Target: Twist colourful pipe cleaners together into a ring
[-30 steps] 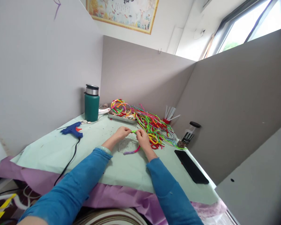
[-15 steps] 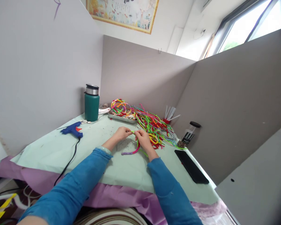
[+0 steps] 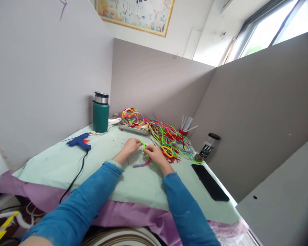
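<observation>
My left hand and my right hand meet over the middle of the pale green table cover. Both pinch a thin green pipe cleaner stretched between their fingertips. A pink and purple pipe cleaner trails from under my right hand onto the cover. A tangle of red, green, yellow and pink pipe cleaners lies just beyond my right hand. Both arms wear blue sleeves.
A blue glue gun with a black cord lies at the left. A green flask stands at the back, next to a metal tray of coloured loops. A black phone and a dark-lidded jar sit at the right. Grey partitions wall the desk.
My right hand has shifted slightly left and down toward the cover, bending the green pipe cleaner. My left hand has stayed almost in place.
</observation>
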A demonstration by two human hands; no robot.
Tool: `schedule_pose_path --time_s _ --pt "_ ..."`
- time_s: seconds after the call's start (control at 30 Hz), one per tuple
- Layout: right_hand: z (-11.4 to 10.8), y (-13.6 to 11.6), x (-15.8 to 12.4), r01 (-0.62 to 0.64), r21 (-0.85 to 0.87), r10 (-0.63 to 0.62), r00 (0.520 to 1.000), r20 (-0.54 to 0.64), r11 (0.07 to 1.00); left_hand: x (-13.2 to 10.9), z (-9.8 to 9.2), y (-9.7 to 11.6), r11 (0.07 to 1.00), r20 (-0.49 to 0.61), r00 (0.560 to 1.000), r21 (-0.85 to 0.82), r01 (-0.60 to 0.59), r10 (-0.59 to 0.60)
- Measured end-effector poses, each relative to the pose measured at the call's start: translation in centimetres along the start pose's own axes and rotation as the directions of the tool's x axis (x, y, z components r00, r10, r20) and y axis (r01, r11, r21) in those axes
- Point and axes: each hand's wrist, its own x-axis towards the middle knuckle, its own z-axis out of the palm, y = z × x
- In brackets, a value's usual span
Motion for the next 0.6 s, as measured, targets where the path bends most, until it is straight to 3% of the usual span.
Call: schedule_pose_path --time_s 0.1,0.27,0.37,0.47,0.6 --pt "0.1 -0.2 -0.1 -0.012 0.065 0.014 0.999 -0.035 0.998 0.1 0.2 -0.1 0.999 0.014 1.000 -0.033 -0.008 0.009" --pt "-0.6 -0.6 0.0 -0.046 0.419 0.080 0.995 -0.064 0.907 0.3 0.6 -0.4 0.985 0.062 0.992 -0.143 -0.100 0.110" --pt "-1.3 -0.4 0.2 -0.078 0.602 0.132 0.990 -0.045 0.794 0.3 0.7 -0.3 0.977 0.084 0.982 -0.147 -0.154 0.167" --pt "-1.9 -0.1 0.4 -0.168 0.721 0.197 0.979 0.044 0.673 0.2 0.8 -0.2 0.972 0.129 0.973 -0.158 -0.172 0.193" --pt "-2.5 0.4 0.6 -0.275 0.852 0.304 0.942 0.145 0.446 0.0 0.7 0.2 0.971 0.136 0.977 -0.193 -0.138 0.166"
